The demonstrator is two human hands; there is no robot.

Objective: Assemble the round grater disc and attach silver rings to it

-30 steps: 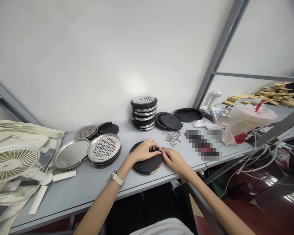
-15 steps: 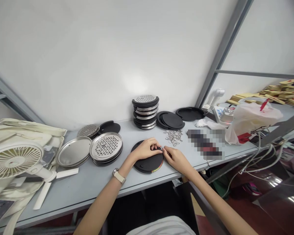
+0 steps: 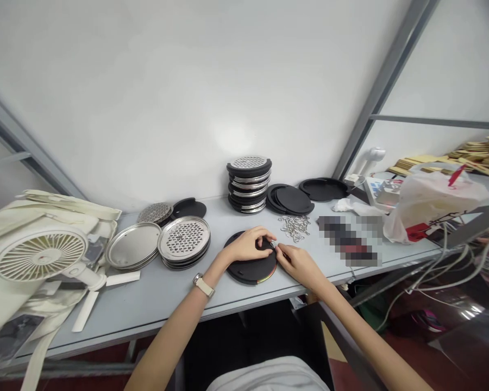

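Observation:
A round black holder lies flat on the grey table in front of me, a coloured strip along its near right edge. My left hand rests over it, fingers curled, thumb and forefinger at its right rim, gripping it there. At that rim is a small shiny metal clip. My right hand is closed, pinching the clip between thumb and forefinger; the fingertips partly hide it. A loose pile of wire clips lies just beyond my hands.
Behind stands a stack of grater discs in black holders, with black holders beside it. Grater plates, plain metal discs and a white fan are left. A plastic bag and pixelated items are right.
The view has shifted slightly, so things appear further right. My left forefinger has lifted a little away from the thumb; my right hand stays pinched at the clip.

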